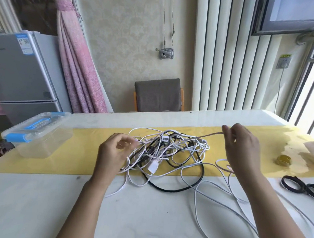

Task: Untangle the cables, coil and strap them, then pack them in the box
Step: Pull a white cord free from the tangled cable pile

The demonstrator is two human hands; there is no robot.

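1. Tangled white and black cables [169, 152]: loose knotted heap at mid-table, lying mostly on a long yellow cloth runner [59, 161], with long white loops trailing off its near edge across the white marbled tabletop [39, 203] and under the right forearm.
2. Flat white rectangular plug [152, 167]: at the near side of the heap, resting on the strands.
3. Thick black cable loop [167, 189]: spilling from the heap over the runner's near edge onto the tabletop.
4. Left hand [112, 153]: at the heap's left edge, fingers curled toward the thumb and touching white strands; blurred, so impossible to tell whether anything is pinched.
5. Right hand [242, 148]: raised to the right of the heap, thumb and fingertips narrowly pinching one white cable strand [211, 134] stretched up from the top of the heap.
6. Clear rectangular plastic box [36, 145], lid on, blue latches: at the far left of the table, well apart from the heap.
7. Two black strap rings [292, 184]: flat on the tabletop at far right, just beside each other, near the runner's near edge.
8. Small round golden object [283, 159]: on the runner, right of the right hand; too small to identify.
9. Background: grey cushioned chair [158, 95] behind the table, silver refrigerator [22, 71] and tied pink curtain [77, 69] at left.
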